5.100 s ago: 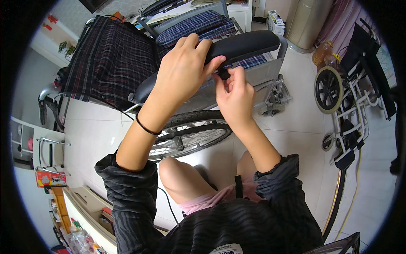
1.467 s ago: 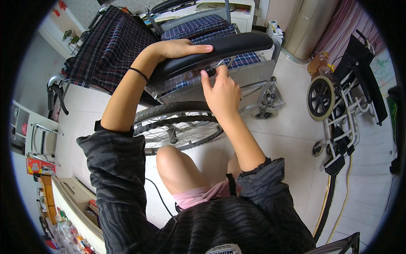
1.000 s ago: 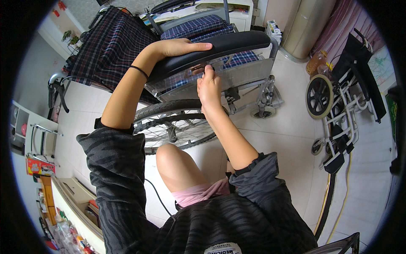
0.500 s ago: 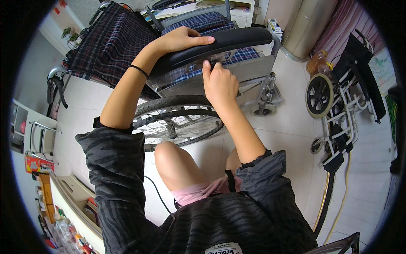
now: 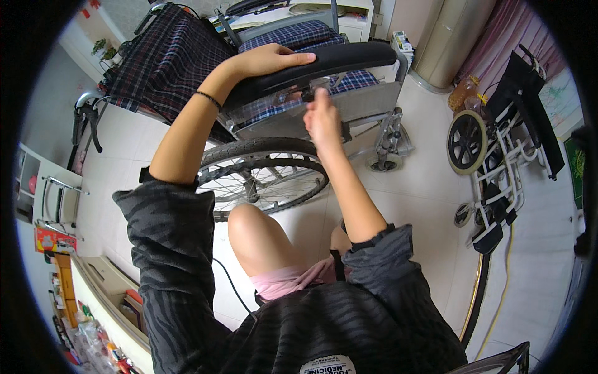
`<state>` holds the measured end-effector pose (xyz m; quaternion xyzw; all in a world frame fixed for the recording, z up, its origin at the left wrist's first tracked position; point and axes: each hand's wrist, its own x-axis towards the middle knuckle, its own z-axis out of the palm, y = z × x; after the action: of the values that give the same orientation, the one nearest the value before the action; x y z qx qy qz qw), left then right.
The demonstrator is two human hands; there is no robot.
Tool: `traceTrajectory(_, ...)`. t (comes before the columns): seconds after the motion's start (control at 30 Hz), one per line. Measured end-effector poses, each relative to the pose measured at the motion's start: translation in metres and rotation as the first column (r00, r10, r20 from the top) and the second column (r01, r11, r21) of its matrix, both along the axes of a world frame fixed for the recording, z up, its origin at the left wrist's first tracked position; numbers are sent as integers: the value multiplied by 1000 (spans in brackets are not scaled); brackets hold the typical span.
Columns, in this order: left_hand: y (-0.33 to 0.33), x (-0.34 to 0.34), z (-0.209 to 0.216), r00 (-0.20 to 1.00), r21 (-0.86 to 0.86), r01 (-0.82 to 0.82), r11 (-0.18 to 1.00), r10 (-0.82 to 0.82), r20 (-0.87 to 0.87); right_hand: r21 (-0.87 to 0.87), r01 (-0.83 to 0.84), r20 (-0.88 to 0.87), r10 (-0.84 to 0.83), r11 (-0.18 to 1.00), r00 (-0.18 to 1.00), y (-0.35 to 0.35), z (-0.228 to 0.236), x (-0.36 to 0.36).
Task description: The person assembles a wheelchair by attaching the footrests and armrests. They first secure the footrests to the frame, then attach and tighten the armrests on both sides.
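Observation:
A wheelchair (image 5: 367,107) with a dark plaid seat and backrest stands side-on in front of me. My left hand (image 5: 266,60) rests over its padded black armrest (image 5: 358,55), thumb along the top and fingers wrapped over the far side. Below the armrest is a clear side panel (image 5: 268,116). My right hand (image 5: 324,119) is beside that panel, blurred by motion, its thumb side up near a small dark knob-like part (image 5: 308,95). Whether it touches that part is unclear. The large spoked wheel (image 5: 261,181) stands below, close to my knees.
A folded wheelchair (image 5: 498,143) leans by the right wall, near a round column (image 5: 443,43) and a jar of amber contents (image 5: 464,92). At the left stand a metal-framed chair (image 5: 59,202) and a cluttered cabinet (image 5: 106,305). A yellow cable (image 5: 500,299) runs along the right.
My right hand has come down slightly and turned, uncovering the small dark part under the armrest. My left hand keeps its place on the armrest.

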<state>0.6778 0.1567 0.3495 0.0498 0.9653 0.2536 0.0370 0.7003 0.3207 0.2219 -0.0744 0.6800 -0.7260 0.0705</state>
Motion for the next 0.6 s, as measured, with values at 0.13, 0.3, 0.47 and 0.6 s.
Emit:
traceTrajectory(0.13, 6, 8, -4, 957, 18, 0, 1000, 6, -291, -123, 106, -145, -124, 987, 982, 29, -2, -4)
traceTrajectory(0.3, 21, 25, -4, 750, -109, -24, 994, -55, -659, 439, 396, -733, 66, 806, 677, 21, 9, 5)
traceTrajectory(0.47, 30, 43, 0, 911, -213, 49, 976, -131, -391, 596, 440, -663, 102, 671, 742, 12, 25, 12)
traceTrajectory(0.6, 31, 45, 4, 946, -202, 68, 977, -128, -299, 586, 409, -609, 48, 700, 792, 6, 24, 11)
